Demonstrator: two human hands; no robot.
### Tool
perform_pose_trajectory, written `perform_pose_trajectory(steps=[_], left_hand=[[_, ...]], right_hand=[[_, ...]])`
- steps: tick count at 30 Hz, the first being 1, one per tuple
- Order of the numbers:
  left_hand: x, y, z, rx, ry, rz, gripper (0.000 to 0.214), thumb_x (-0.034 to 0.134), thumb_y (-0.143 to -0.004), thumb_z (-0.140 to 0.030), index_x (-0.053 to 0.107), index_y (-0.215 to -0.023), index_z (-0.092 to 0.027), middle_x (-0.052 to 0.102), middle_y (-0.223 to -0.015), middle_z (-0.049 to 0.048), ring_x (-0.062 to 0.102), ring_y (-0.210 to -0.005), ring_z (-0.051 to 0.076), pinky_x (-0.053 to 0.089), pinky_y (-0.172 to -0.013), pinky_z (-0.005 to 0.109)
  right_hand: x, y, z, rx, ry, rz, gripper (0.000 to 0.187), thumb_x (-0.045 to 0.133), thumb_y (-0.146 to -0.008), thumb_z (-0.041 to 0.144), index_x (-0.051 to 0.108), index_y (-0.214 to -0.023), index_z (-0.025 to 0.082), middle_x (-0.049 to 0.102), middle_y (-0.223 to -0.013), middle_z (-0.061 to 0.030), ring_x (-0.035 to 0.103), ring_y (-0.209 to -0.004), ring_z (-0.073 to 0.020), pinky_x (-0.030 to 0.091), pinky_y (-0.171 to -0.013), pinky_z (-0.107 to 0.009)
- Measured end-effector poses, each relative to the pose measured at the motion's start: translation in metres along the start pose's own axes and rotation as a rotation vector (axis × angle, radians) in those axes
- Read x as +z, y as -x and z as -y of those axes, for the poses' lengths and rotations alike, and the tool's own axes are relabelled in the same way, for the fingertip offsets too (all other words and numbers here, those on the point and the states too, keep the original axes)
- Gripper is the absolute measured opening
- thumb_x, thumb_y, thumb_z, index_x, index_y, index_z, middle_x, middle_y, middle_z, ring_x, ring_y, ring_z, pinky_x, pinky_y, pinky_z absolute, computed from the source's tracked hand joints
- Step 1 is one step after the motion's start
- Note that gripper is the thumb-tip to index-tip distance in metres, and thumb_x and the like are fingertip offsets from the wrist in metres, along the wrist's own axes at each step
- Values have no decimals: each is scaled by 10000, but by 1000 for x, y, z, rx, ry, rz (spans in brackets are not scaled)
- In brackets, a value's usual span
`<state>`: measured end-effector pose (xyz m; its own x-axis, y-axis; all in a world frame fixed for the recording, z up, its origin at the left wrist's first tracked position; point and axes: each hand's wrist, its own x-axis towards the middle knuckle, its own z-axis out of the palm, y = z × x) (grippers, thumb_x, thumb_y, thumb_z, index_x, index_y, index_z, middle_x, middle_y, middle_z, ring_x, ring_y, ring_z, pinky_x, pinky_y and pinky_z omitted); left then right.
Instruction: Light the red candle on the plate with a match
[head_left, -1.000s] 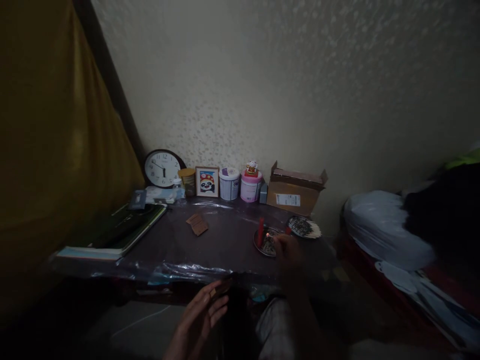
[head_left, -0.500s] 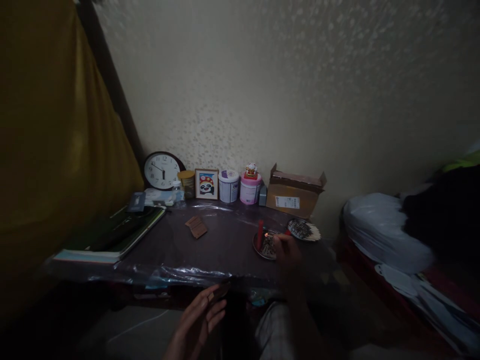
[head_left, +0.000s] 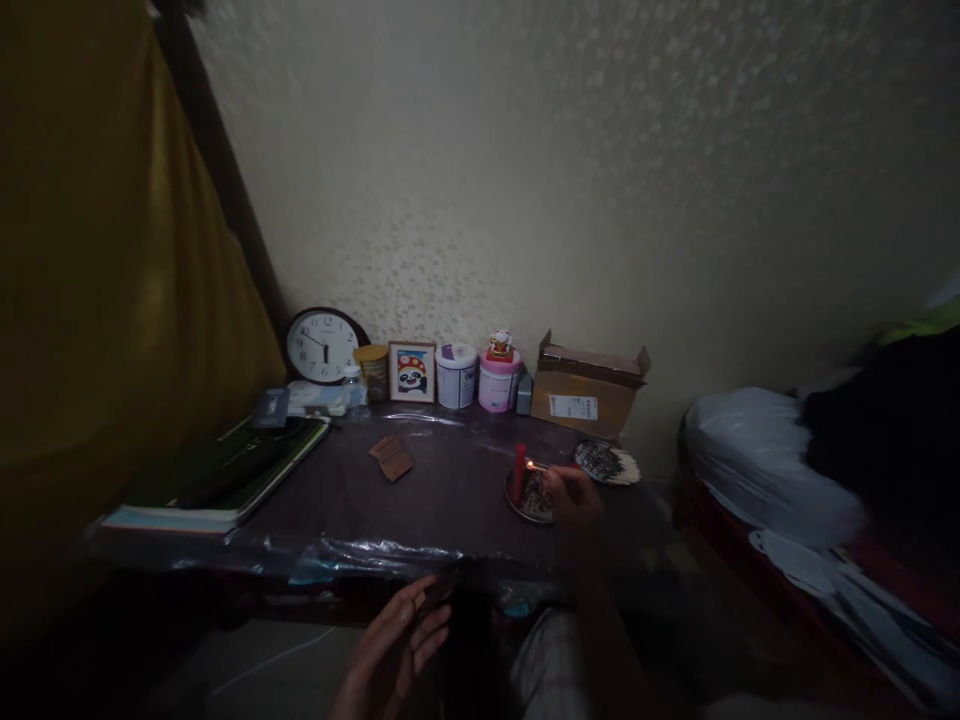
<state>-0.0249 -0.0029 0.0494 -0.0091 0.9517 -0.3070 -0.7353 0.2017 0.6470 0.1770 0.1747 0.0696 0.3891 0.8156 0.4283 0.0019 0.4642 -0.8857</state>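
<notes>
My right hand [head_left: 574, 498] pinches a lit match [head_left: 539, 467], its small flame just right of a red candle [head_left: 519, 472]. The candle stands upright on a small round metal dish [head_left: 536, 518] strewn with small dark and pale bits. Below the table's front edge, my left hand [head_left: 396, 640] has its fingers curved around a small, flat, dark brown piece [head_left: 436, 590], whose kind is too dim to tell. Behind my right hand sits a second plate [head_left: 595, 459] with dark-tipped matchsticks [head_left: 625, 466] fanned over its right side.
On the plastic-covered table [head_left: 442, 500] lies a folded brown card [head_left: 391, 459]. Along the wall stand a clock [head_left: 325, 347], a framed panda picture [head_left: 412, 373], two round tins [head_left: 456, 377] and a cardboard box [head_left: 581, 400]. Green books [head_left: 247, 465] lie left; a plastic bag [head_left: 772, 460] sits right.
The match flame has risen slightly and come a little closer to the candle's upper part. My left hand keeps nearly the same place and hold.
</notes>
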Motion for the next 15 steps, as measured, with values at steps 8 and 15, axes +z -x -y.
perform_pose_trajectory(steps=[8, 15], left_hand=[[-4, -1, 0, -3, -2, 16, 279, 715, -772, -347, 768, -1020, -230, 743, -1188, 99, 652, -1100, 311, 429, -1038, 454], [-4, -3, 1, -5, 9, 13, 264, 725, -765, -336, 775, -1002, -233, 754, -1155, 95, 663, -1061, 300, 449, -1008, 441]], right_hand=[[-1, -5, 3, 82, -58, -14, 264, 791, -652, 415, 689, -736, 187, 688, -593, 16, 623, -526, -141, 489, -499, -257], [0, -10, 6, 59, -32, -10, 259, 772, -663, 420, 690, -720, 180, 709, -583, -12, 647, -509, -166, 476, -448, -259]])
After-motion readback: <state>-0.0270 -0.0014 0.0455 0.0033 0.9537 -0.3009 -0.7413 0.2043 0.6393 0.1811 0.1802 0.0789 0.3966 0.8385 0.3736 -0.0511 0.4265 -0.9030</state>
